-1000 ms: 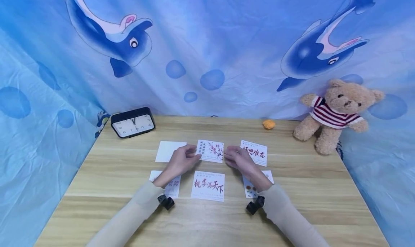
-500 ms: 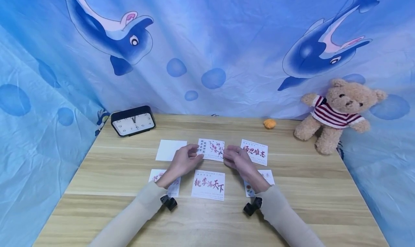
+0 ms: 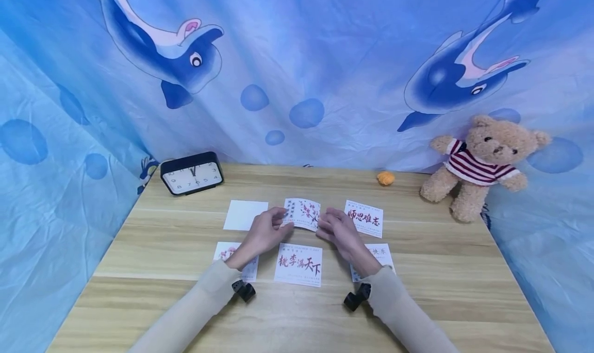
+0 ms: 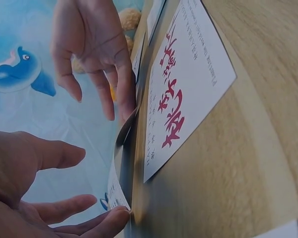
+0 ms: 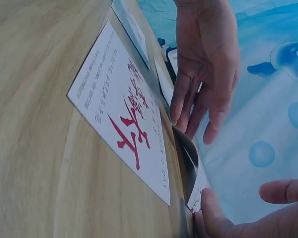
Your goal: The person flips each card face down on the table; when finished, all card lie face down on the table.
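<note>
A white card with pink blossoms and dark lettering (image 3: 302, 214) is bowed upward between my hands, its middle raised off the wooden table. My left hand (image 3: 266, 231) touches its left edge with the fingertips; in the left wrist view the thumb (image 4: 64, 154) stands apart from the card. At the opposite edge are the fingertips of my right hand (image 3: 341, 232), with the thumb (image 5: 283, 191) also held away in the right wrist view. Just nearer to me lies a flat card with red characters (image 3: 298, 264).
Left of the bowed card lies a blank white card (image 3: 246, 215); right of it, another red-lettered card (image 3: 364, 219). Two front cards are partly covered by my wrists. Along the back stand a black clock (image 3: 192, 173), a small orange object (image 3: 385, 178) and a teddy bear (image 3: 482, 162).
My two hands have drawn slightly closer together. The blossom card between them lay nearly flat a second ago and now arches upward.
</note>
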Demonstrator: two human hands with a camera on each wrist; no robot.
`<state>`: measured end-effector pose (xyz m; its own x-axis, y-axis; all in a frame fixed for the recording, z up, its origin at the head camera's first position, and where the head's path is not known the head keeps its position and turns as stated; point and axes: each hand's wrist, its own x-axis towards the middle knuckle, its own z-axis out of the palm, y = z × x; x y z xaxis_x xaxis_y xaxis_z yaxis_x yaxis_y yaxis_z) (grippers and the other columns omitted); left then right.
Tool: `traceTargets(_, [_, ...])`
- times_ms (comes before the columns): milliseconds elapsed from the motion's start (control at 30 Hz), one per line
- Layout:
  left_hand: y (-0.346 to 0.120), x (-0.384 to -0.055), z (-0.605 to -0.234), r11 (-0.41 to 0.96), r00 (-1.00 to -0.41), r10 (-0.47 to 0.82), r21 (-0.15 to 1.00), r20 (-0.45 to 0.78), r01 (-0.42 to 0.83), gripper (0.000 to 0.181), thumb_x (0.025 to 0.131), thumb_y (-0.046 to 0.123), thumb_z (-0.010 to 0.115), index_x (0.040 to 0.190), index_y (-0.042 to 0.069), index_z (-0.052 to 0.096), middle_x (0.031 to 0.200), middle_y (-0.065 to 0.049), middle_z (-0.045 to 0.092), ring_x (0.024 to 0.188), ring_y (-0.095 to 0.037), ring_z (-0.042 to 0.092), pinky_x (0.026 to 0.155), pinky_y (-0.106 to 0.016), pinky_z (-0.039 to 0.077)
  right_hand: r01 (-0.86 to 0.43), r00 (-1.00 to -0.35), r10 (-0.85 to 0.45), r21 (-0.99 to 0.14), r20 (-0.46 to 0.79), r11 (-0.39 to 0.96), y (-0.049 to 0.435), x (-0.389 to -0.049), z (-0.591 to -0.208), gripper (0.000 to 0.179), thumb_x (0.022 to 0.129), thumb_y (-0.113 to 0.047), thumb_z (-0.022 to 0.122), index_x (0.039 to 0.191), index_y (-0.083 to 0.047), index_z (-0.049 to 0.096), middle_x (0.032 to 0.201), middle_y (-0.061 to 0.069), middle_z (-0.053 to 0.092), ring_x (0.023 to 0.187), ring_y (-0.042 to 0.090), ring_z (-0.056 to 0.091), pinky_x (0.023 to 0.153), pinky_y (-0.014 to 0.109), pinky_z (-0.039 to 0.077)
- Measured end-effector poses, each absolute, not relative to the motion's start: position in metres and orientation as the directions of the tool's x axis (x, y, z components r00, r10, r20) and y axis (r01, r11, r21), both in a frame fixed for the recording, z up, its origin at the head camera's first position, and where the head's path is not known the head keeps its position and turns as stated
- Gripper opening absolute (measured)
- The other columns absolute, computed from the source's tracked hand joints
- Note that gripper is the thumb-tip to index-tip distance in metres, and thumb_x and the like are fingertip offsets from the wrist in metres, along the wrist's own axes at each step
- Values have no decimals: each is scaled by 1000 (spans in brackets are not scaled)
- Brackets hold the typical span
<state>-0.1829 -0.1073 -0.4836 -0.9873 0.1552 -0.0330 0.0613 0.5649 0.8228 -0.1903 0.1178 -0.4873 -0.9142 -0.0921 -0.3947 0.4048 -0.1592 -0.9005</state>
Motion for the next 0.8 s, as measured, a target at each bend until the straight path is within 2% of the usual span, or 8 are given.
traceTargets(300, [-106, -182, -484, 587, -985, 173, 805, -22, 85, 52, 93, 22, 78, 138, 4, 62, 138, -22, 67, 122, -36, 68, 104, -48, 58, 436, -900, -79, -879, -429, -192, 115, -190, -485, 57, 107, -10, 48, 159, 2, 27, 153, 23, 44, 141, 37, 51, 111, 40, 56])
traceTargets(533, [-105, -182, -485, 595, -985, 169, 800, -26, 81, 50, 93, 24, 78, 136, 5, 64, 136, -23, 68, 122, -36, 69, 106, -48, 58, 432, -901, -72, -873, -427, -228, 116, -192, -486, 55, 108, -7, 45, 159, 4, 27, 155, 25, 43, 139, 36, 49, 116, 46, 51])
traceTargets(667, [-105, -181, -484, 604, -985, 170, 793, -33, 78, 51, 93, 25, 78, 138, 6, 63, 137, -22, 67, 122, -36, 68, 106, -49, 57, 436, -899, -68, -866, -433, -246, 119, -195, -485, 52, 107, -5, 47, 156, 4, 32, 149, 23, 48, 130, 29, 53, 116, 45, 51])
traceTargets(800, [-104, -180, -484, 618, -984, 179, 781, -24, 94, 52, 95, 30, 75, 140, 7, 63, 138, -22, 67, 123, -37, 67, 105, -52, 57, 441, -897, -74, -864, -436, -242, 122, -198, -479, 48, 108, -8, 48, 154, 1, 38, 142, 19, 53, 117, 21, 60, 111, 38, 55])
